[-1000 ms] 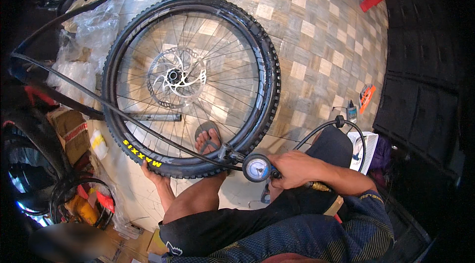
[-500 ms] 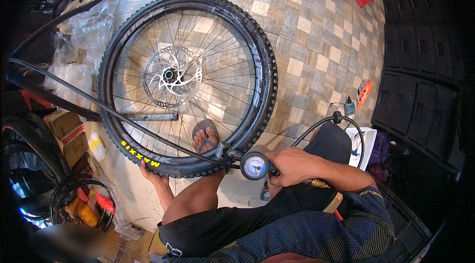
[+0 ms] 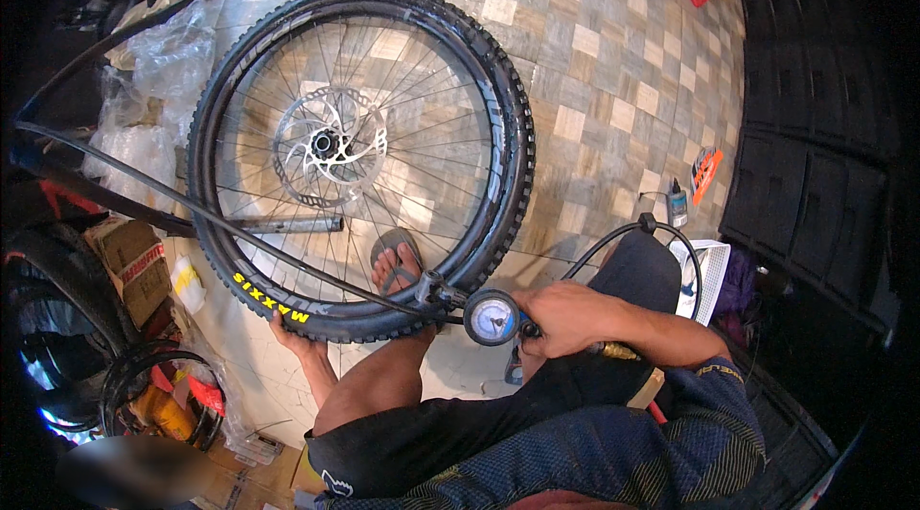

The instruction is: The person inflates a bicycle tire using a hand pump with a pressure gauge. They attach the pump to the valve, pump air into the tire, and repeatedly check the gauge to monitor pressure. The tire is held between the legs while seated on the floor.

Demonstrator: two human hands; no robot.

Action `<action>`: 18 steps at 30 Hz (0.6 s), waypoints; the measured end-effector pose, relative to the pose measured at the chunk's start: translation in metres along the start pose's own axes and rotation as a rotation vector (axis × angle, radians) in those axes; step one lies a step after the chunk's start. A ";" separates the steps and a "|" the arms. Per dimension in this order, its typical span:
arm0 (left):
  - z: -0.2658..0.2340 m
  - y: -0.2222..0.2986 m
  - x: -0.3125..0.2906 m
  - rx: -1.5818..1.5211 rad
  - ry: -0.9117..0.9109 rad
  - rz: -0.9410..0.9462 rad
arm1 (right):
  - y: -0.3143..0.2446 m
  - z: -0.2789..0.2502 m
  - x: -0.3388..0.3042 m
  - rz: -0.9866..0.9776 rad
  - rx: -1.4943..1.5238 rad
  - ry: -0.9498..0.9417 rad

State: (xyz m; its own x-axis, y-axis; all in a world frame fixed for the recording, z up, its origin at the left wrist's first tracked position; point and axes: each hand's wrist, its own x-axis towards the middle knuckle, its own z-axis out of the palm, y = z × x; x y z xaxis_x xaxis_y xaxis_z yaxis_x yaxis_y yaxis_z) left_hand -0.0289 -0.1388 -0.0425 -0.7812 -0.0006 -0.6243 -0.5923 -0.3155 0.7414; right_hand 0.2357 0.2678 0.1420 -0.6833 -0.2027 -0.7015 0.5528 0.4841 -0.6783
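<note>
A bicycle wheel with a knobbly black tyre (image 3: 522,165) and a silver disc rotor (image 3: 305,174) takes up the middle of the head view. Below its near left edge, my left hand (image 3: 303,349) holds the tyre, its fingers partly hidden underneath. My right hand (image 3: 556,320) is closed around the handle of a tyre inflator with a round dial gauge (image 3: 492,317). The inflator's front end meets the near right part of the wheel by the rim; the valve connection is too small to make out. My sandalled foot (image 3: 395,266) shows through the spokes.
A long black tube (image 3: 144,173) crosses the wheel from the left. Plastic wrap (image 3: 172,55), a cardboard box (image 3: 129,266) and more tyres lie left. At right are a small bottle (image 3: 678,203), a white basket (image 3: 707,285) and stacked black crates (image 3: 795,194). A hose (image 3: 606,240) loops over my knee.
The wheel and the inflator appear shifted very slightly left and up, with the wheel's tilt a little different. Both hands keep their holds.
</note>
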 end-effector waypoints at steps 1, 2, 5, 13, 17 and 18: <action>0.000 0.000 -0.001 0.001 -0.015 0.013 | 0.001 0.001 0.000 -0.004 -0.004 -0.001; -0.002 0.000 0.000 0.009 -0.005 0.010 | 0.003 0.001 0.000 -0.008 -0.008 -0.002; -0.008 0.000 0.004 0.021 0.012 0.001 | 0.002 0.001 0.000 -0.045 0.006 0.022; -0.010 -0.001 0.008 0.023 0.031 0.013 | -0.001 -0.001 0.000 0.002 0.016 -0.011; -0.011 -0.001 0.007 0.024 0.027 0.004 | 0.001 0.000 0.002 -0.003 0.032 -0.023; -0.009 -0.002 0.006 0.026 0.048 0.000 | 0.001 0.000 0.002 0.004 0.029 -0.031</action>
State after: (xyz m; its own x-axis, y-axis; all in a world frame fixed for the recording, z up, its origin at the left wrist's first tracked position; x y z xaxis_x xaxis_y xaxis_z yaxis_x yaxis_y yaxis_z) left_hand -0.0310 -0.1467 -0.0500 -0.7713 -0.0459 -0.6349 -0.5978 -0.2905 0.7472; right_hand 0.2349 0.2678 0.1398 -0.6665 -0.2274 -0.7100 0.5688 0.4604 -0.6815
